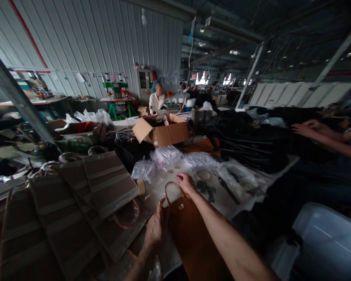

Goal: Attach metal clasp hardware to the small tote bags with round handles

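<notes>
Nearest me, a brown bag (197, 234) is lying at the near edge of the counter (155, 190), its top pointing away from me and its lower part running out of view. My left hand (156, 226) is resting at the left side of the bag's top, its fingers (161, 204) bunching together beside the base of the looped handle (172, 182); I am not managing to tell whether they are clamping it. My right hand (186, 184) is reaching over the bag to the handle's right side, fingers curling inward, and I cannot tell if they are pinching anything. A small metal clasp (181, 206) is showing below the loop. Off the counter's right edge, a pale plastic tub (330, 238) is sitting. Along the left edge, flat brown panels (108, 179) with paler bands are overlapping, a tan roll (140, 187) standing just beside them. Beyond my right hand, a tape ring (204, 175), some dark pieces (207, 191) and a long black tool (228, 190) are lying on the counter. Farther back, white plastic-wrapped bundles (166, 156) are lying before an open cardboard box (172, 134), with a black pile (245, 136) spreading to its right. A co-worker's hands (307, 128) are showing at far right. Past the counter, two people (157, 99) are appearing near a green machine (115, 93), a ribbed wall (99, 39) rising behind.
</notes>
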Motion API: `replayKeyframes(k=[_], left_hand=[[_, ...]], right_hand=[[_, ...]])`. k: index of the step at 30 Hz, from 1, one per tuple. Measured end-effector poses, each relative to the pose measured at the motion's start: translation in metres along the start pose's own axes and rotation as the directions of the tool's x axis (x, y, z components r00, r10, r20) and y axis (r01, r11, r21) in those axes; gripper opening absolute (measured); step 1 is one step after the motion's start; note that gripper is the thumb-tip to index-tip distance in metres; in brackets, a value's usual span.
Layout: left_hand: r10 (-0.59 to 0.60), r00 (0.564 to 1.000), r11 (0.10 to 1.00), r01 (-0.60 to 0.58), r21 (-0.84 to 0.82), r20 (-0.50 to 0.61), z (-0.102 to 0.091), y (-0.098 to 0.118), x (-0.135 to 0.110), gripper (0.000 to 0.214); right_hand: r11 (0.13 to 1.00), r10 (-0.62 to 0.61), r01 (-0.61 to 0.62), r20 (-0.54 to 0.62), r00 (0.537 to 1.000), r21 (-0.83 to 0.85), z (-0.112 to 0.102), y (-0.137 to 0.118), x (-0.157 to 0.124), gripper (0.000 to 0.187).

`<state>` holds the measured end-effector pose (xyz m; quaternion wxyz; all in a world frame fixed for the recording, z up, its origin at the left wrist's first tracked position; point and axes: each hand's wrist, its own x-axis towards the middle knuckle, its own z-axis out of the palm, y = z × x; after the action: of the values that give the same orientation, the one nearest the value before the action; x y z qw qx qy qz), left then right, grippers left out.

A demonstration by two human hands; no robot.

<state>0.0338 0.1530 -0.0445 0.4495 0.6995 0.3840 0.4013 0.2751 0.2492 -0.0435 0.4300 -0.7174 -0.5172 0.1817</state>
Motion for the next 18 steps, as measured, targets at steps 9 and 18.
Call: replayKeyframes(k=[9,18], left_hand=[[-0.002,0.998,0.995,-0.004,0.104,0.057,-0.001,0.0,-0.005,0.047],[-0.425,0.899,0.807,0.326,-0.492,-0.102,0.029,0.0,0.016,0.059]], right_hand=[[0.8,0.001,-0.078,0.128,0.992,0.595,-0.042,-0.031,-0.1,0.049],[0.631,0.225,-0.235,0.115,0.968,0.739,-0.029,-0.008,-0.158,0.047]])
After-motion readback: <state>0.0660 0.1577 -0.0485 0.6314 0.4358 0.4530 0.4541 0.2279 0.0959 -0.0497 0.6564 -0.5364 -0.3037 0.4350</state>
